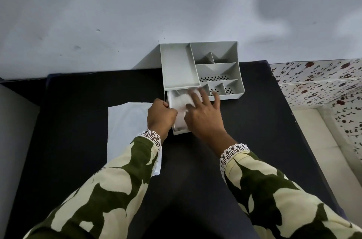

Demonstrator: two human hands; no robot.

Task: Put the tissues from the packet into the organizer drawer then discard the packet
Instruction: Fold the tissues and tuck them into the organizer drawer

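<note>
A grey organizer with several compartments stands at the back of the black table. Its drawer is pulled out toward me. White tissues lie inside the drawer. My right hand lies flat over them with fingers spread, the fingertips blurred. My left hand is curled at the drawer's left wall, its fingers touching the tissues. The flat white packet lies on the table to the left, partly under my left sleeve.
The black table meets a pale wall behind the organizer. A floral-patterned surface and a white ledge lie beyond the table's right edge. A grey surface borders the left side.
</note>
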